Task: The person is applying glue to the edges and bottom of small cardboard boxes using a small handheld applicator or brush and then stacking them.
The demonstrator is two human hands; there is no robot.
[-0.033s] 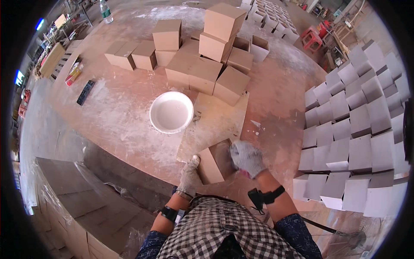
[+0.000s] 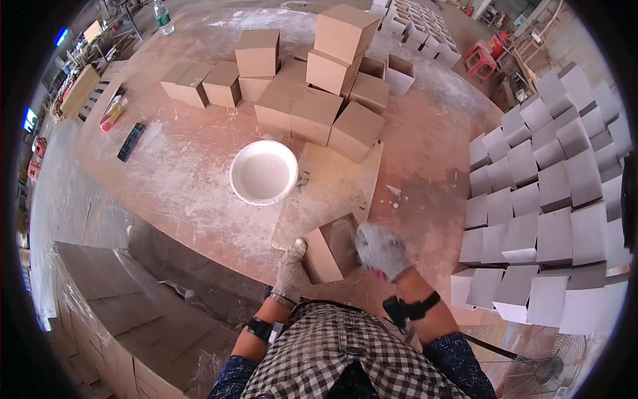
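A brown cardboard box (image 2: 322,258) lies tilted at the near edge of the table in front of me. My left hand (image 2: 290,269), in a pale knit glove, grips the box by its left side, thumb along the edge. On the box's right-hand face is a darker, wet-looking patch (image 2: 344,241). Against that face rests my right hand (image 2: 383,251), gloved in grey, with its fingers curled; whatever they hold is hidden, though a bit of pink shows below the palm. Beyond the box, a white bowl (image 2: 264,173) contains whitish liquid.
A thin board (image 2: 332,176) lies under the box's far side. Several brown boxes (image 2: 312,110) are grouped and stacked farther back. White-sided boxes (image 2: 522,199) pile up at the right. A dark remote-like object (image 2: 131,142) and a plastic bottle (image 2: 163,18) are at the left. Plastic-wrapped cardboard (image 2: 126,286) stands near left.
My right hand has shifted slightly toward me and to the right along the box's face. The left hand and the box stay almost where they were.
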